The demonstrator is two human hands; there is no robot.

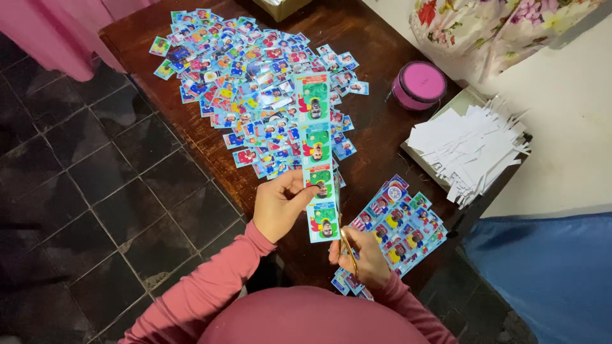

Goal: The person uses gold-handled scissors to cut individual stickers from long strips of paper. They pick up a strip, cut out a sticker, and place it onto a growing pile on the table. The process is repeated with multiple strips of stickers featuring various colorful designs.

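My left hand point(279, 202) pinches a long strip of colourful picture cards point(317, 146) near its lower end; the strip runs up over the pile. My right hand point(361, 253) grips gold-handled scissors point(345, 241), whose blades point up along the strip's right edge beside the bottom card. Both hands are over the near edge of a dark wooden table point(376, 76). Under my right hand lies an uncut sheet of the same cards point(403, 224).
A wide pile of several cut cards point(248, 83) covers the table's far left. A pink round tin point(418, 85) stands at the right, with a heap of white paper offcuts point(472, 146) on a tray beside it. Dark tiled floor point(95, 191) lies at the left.
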